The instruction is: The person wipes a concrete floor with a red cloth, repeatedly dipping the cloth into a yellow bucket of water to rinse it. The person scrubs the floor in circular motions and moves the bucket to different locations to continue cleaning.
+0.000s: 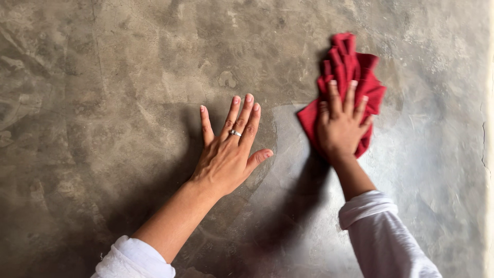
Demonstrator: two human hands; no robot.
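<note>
From my feed: right hand (340,126) presses a bunched red cloth (350,69) on the grey concrete surface (103,103); left hand (229,154) flat, fingers spread. Only the patch below the cloth looks wiped and shiny, I'd say most is left.

— Location type?
— Cannot be fixed closely. A bare grey cement surface (128,103), mottled and unpainted, fills the frame: a plain building interior.
— Further indicators?
— A hairline crack (483,149) at the right edge; a pale strip beyond it.
</note>
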